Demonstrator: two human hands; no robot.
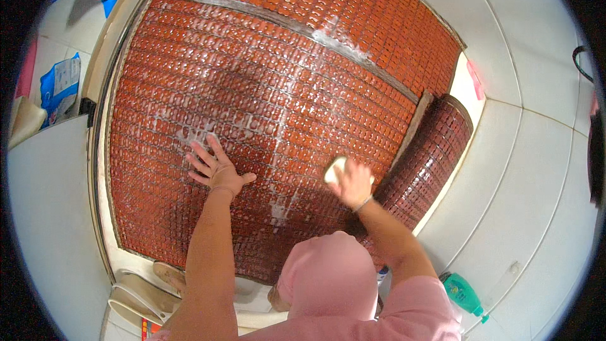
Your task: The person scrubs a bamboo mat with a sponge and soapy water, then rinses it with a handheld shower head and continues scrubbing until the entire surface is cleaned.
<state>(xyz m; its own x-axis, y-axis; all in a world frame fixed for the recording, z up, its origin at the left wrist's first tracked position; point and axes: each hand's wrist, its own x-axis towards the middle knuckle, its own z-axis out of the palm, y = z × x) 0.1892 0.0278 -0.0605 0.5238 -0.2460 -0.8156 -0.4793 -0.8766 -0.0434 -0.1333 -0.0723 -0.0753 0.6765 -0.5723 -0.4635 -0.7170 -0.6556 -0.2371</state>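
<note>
The mat (353,110) seems partly scrubbed, foam (333,38) unrinsed; right hand (355,184) grips a pale block (334,170), left hand (218,169) splayed, empty.

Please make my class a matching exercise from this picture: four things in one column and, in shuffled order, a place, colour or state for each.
1. Left hand
2. Right hand
3. Green bottle
4. Rolled end of the mat

A. Lower right of the picture
B. Dark reddish-brown
C. Gripping a pale object
D. Spread open over the mat's flat part

Pairs: 1-D; 2-C; 3-A; 4-B
</note>
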